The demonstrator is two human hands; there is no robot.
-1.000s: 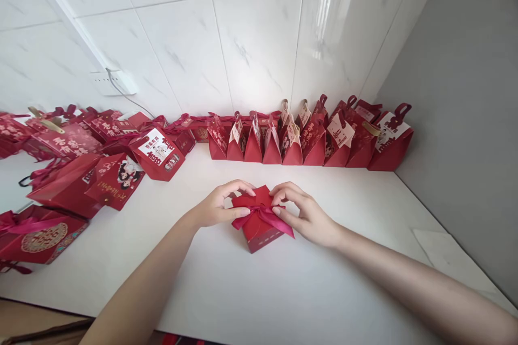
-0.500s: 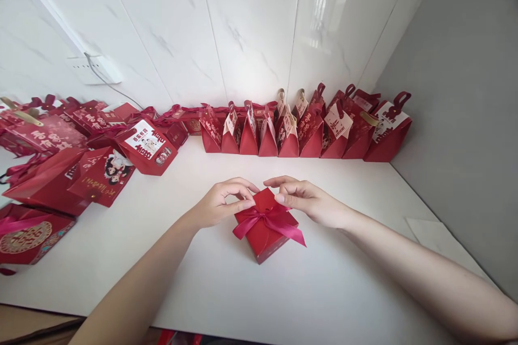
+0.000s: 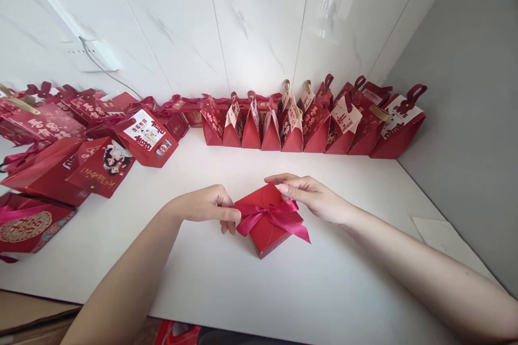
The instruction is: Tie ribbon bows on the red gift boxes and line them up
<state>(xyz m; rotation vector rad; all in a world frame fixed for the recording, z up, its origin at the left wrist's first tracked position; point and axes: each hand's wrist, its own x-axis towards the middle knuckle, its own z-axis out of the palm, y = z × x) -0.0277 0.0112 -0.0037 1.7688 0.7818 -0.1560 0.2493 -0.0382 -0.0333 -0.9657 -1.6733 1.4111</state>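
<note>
A flat red gift box (image 3: 270, 234) rests on the white table in front of me, with one corner turned towards me. Around it runs a magenta ribbon (image 3: 289, 219), tied in a bow on the lid, its tails hanging over the near and right sides. My left hand (image 3: 208, 207) pinches the box's left corner, thumb on the outside and the other fingers curled low beside it. At the far right edge, my right hand (image 3: 313, 197) grips the box with the thumb on top and the fingers behind; the fingertips are partly hidden.
A row of red gift boxes with loop handles (image 3: 271, 132) stands along the tiled wall. More red boxes (image 3: 99, 164) crowd the left side of the table (image 3: 332, 280). A grey wall borders the right, and a pale sheet (image 3: 433, 230) lies near it.
My left hand has gone from above the bow to the box's left corner. My right hand has closed onto the far right edge. The view has shifted slightly.
</note>
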